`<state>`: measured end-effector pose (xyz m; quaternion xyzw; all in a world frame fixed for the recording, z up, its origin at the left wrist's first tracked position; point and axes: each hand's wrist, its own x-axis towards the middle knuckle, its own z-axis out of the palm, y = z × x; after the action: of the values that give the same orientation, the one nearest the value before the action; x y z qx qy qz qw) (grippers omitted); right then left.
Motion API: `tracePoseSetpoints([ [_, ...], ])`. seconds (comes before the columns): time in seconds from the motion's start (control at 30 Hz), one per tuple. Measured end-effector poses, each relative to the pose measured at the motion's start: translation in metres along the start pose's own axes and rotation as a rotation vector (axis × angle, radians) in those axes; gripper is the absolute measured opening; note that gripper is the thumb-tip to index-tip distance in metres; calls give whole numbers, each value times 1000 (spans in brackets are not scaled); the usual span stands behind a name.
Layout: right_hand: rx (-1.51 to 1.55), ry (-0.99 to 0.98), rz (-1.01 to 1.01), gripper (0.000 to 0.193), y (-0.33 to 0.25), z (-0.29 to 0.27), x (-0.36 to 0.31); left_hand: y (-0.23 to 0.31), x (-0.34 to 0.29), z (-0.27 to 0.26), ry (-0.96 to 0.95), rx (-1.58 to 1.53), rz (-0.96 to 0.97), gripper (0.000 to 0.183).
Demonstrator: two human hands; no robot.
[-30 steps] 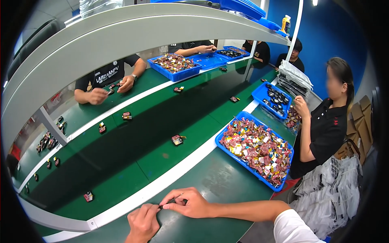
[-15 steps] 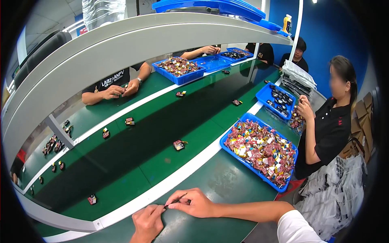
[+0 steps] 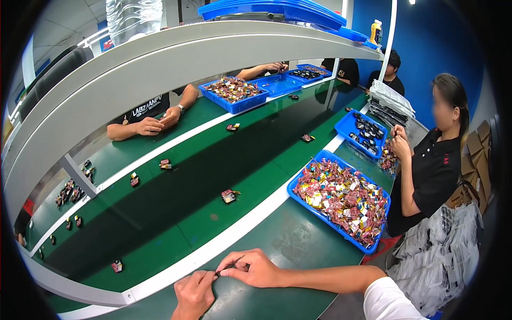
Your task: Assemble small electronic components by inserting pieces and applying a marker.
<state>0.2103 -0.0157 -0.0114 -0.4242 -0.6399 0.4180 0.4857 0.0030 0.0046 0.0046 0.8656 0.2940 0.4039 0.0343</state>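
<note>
My left hand [image 3: 194, 293] rests at the near edge of the green table, fingers bent and closed in a pinch. Close against it, my right hand [image 3: 253, 269] is closed too, thumb and forefinger pressed together. Between the fingertips of both hands is a small dark piece [image 3: 217, 274], mostly covered by the fingers. A thin dark strip [image 3: 234, 262] sticks up from the right hand's grip; whether it belongs to the same piece I cannot tell. Nearest to my right hand is a blue tray [image 3: 292, 190], heaped with small parts in pink, yellow and white [image 3: 341, 200].
A green conveyor belt [image 3: 181, 213] carries scattered small parts [image 3: 229, 196] past a white rail [image 3: 213, 250]. A grey shelf [image 3: 160, 56] arches overhead. To the right, a co-worker [image 3: 432, 154] handles something beside a blue tray of black parts [image 3: 368, 130]. Other people sit across the belt.
The parts on the belt have shifted slightly toward the lower left. Across the belt, a co-worker's hands have moved a little. My own hands stay nearly still.
</note>
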Motion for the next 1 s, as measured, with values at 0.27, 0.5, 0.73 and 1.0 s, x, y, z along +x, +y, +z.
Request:
tracePoseSetpoints([
  [0.27,30,47,9,11,-13,-2,-2,-5,-5,8,-11,17,16,19],
  [0.5,-3,64,20,7,-14,-3,0,-1,-3,8,-6,38,-19,24],
  [0.73,-15,128,-78,14,7,-3,-1,3,0,6,2,-16,-210,29],
  [1.0,-41,45,141,51,-2,-5,1,-17,-5,6,17,-409,-693,20],
])
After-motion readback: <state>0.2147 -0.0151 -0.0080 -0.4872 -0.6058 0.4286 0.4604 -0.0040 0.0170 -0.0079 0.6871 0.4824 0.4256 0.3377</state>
